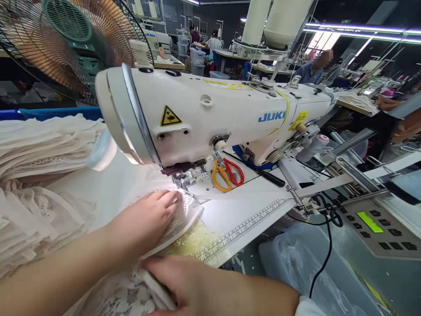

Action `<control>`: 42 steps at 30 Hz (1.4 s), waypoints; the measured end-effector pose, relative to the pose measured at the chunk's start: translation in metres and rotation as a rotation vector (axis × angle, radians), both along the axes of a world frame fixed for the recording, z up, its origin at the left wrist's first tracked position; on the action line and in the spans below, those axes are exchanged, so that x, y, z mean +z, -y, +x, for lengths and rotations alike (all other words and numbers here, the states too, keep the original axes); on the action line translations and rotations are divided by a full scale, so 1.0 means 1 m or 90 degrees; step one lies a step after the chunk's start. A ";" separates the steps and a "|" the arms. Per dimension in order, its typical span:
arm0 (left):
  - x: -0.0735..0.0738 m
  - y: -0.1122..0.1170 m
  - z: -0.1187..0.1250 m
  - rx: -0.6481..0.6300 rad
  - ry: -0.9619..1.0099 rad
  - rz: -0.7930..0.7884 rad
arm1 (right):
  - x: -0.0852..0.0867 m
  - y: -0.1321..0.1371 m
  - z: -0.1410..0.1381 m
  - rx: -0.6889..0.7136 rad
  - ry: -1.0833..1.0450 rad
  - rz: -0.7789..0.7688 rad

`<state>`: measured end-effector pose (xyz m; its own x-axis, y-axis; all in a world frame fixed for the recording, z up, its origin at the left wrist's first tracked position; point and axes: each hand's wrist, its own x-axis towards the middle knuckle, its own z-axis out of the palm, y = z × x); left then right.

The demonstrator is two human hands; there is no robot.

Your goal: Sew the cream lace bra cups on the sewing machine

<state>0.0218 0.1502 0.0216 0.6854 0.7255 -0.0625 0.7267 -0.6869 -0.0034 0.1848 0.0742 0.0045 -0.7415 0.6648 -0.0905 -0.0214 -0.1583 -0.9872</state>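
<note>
A white sewing machine (204, 109) marked JUKI stands in front of me, its presser foot (184, 180) low over the bed. White lace fabric (192, 210) lies below the foot. My left hand (158, 217) presses on this fabric with its fingers curled together, close to the needle area. Nearer to me, my right hand (184, 281) is closed around a bunched part of the lace fabric, partly out of view at the bottom edge. Scissors with orange and red handles (222, 175) lie on the machine bed, beside a black-handled screwdriver (271, 177).
Piles of cream fabric (39, 153) cover the left side. A printed ruler (243, 230) runs along the table edge, with yellow thread scraps (200, 237) nearby. A control panel (378, 224) and plastic bin (302, 263) stand right; a fan (72, 35) behind. People work farther back.
</note>
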 end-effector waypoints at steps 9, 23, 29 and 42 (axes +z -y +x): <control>-0.008 0.042 -0.003 -0.092 0.182 -0.013 | 0.011 -0.063 0.062 0.029 0.485 0.770; -0.027 0.032 -0.011 -0.109 0.251 0.103 | -0.002 -0.056 0.057 0.024 0.577 0.794; -0.027 0.014 -0.016 -0.159 0.227 0.163 | 0.007 -0.059 0.045 0.068 0.674 0.777; -0.026 -0.025 -0.030 -0.251 0.209 0.243 | 0.036 -0.075 0.013 0.202 0.832 0.670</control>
<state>-0.0087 0.1755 -0.0040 0.8450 0.3440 0.4094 0.4239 -0.8976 -0.1208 0.1979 0.1488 0.0404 -0.6405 0.6828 -0.3516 0.7277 0.6859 0.0062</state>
